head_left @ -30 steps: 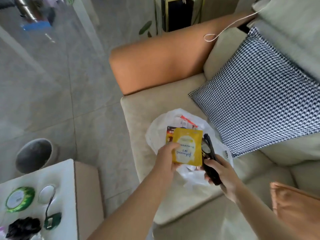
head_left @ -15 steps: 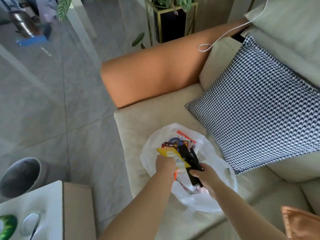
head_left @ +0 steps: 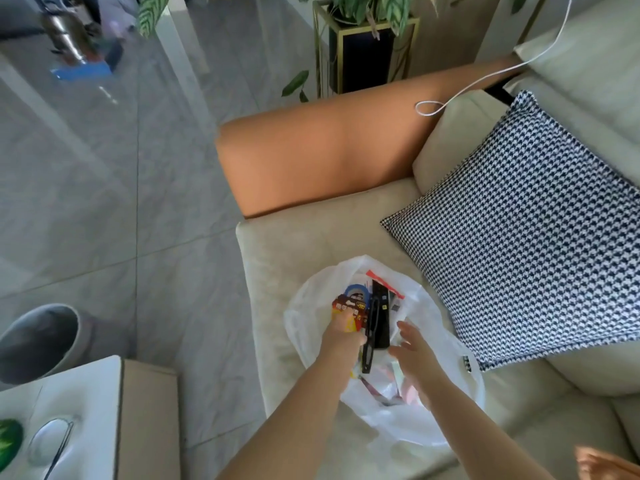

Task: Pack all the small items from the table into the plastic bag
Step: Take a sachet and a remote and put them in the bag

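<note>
A white plastic bag (head_left: 436,410) lies open on the beige sofa seat (head_left: 284,258). Inside it I see a red snack packet (head_left: 348,306), a blue tape roll (head_left: 356,291) and other small items. My left hand (head_left: 341,336) is down in the bag's mouth, fingers curled round a yellow packet (head_left: 353,324) that barely shows. Black glasses (head_left: 377,323) lie in the bag between my hands. My right hand (head_left: 414,351) hovers just right of them with spread fingers, holding nothing.
A white table (head_left: 86,393) at the lower left holds a green tape roll (head_left: 8,441) and a clear round item (head_left: 48,441). A grey bin (head_left: 38,337) stands on the floor beside it. A houndstooth cushion (head_left: 519,237) and the orange armrest (head_left: 329,161) border the bag.
Both hands went down into the bag. The yellow packet sank into the bag's mouth under my left hand. My right hand let go of the black glasses and opened.
</note>
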A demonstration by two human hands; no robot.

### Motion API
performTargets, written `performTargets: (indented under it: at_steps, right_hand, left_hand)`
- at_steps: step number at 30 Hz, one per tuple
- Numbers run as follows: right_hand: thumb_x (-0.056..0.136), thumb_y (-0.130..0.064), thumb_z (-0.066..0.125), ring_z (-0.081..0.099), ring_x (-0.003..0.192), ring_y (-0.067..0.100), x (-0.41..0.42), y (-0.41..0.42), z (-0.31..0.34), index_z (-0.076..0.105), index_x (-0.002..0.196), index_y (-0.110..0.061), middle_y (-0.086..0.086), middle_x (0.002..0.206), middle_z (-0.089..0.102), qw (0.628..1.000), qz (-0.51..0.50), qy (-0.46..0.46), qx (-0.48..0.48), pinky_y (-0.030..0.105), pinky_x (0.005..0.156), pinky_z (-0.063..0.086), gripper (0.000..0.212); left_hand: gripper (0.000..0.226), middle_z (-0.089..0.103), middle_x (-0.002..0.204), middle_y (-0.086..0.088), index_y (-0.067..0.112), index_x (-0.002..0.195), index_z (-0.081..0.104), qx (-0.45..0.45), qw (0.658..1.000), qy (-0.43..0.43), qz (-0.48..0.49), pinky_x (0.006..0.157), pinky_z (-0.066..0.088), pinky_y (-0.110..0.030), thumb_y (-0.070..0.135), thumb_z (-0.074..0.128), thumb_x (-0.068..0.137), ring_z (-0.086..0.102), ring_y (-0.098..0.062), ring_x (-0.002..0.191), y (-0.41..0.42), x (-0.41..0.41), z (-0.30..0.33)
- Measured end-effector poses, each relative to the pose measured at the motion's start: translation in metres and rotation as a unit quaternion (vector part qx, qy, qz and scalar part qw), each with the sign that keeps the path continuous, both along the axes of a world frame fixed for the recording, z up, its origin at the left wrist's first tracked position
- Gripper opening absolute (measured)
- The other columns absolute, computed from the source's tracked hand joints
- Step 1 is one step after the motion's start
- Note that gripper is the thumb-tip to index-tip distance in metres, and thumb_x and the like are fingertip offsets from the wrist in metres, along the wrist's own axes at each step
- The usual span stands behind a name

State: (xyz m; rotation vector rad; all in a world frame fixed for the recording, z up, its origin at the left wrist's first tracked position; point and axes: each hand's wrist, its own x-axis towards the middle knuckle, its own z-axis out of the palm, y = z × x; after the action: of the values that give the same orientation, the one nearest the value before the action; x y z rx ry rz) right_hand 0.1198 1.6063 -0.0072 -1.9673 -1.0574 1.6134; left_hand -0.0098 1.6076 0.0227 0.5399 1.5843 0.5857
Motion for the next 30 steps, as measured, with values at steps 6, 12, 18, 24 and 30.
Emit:
performTargets:
  at_steps: [6,12,18,24,30]
  right_hand:
    - [0.087,-0.002,0.054,0.053,0.111,0.020,-0.020,-0.028,0.023,0.045,0.129,-0.013,0.006,0.120,0.056,0.996,0.061,-0.066,0.025,0.014,0.073,0.048,0.044]
    - [0.090,-0.011,0.054,0.054,0.116,0.020,-0.061,-0.057,0.066,0.050,0.128,-0.015,0.003,0.123,0.061,0.958,0.211,-0.159,0.115,0.027,0.097,0.041,0.039]
    - [0.094,-0.023,0.048,0.049,0.122,0.017,-0.129,-0.102,0.098,0.050,0.130,-0.020,0.001,0.133,0.053,0.903,0.350,-0.201,0.149,0.026,0.104,0.035,0.036]
    - [0.093,-0.029,0.046,0.055,0.117,0.018,-0.223,-0.179,0.132,0.060,0.117,-0.021,0.001,0.122,0.062,0.823,0.451,-0.250,0.240,0.028,0.097,0.041,0.029]
    - [0.092,-0.031,0.046,0.054,0.117,0.016,-0.319,-0.283,0.135,0.061,0.115,-0.024,-0.006,0.121,0.063,0.760,0.550,-0.220,0.267,0.029,0.098,0.041,0.028]
  left_hand:
    - [0.051,0.055,0.133,-0.004,0.015,0.135,0.048,0.004,1.000,0.019,-0.002,0.107,0.041,-0.034,0.004,0.056,0.086,0.052,-0.020,0.122,-0.029,-0.013,0.023]
    - [0.036,0.061,0.121,-0.006,0.017,0.125,0.056,0.029,0.988,0.136,-0.065,0.089,0.047,-0.028,0.012,0.050,0.089,0.059,-0.024,0.111,-0.078,-0.051,0.055]
    - [0.029,0.062,0.123,0.000,0.028,0.118,0.060,0.028,0.943,0.294,-0.155,0.098,0.045,-0.030,0.030,0.050,0.091,0.057,-0.019,0.116,-0.166,-0.128,0.079]
    - [0.028,0.065,0.118,0.002,0.027,0.109,0.063,0.022,0.941,0.323,-0.099,0.095,0.047,-0.030,0.039,0.045,0.092,0.060,-0.019,0.112,-0.264,-0.205,0.106]
    - [0.034,0.062,0.122,0.007,0.029,0.117,0.059,-0.019,0.945,0.326,-0.029,0.095,0.047,-0.029,0.043,0.037,0.095,0.058,-0.015,0.114,-0.385,-0.281,0.109]
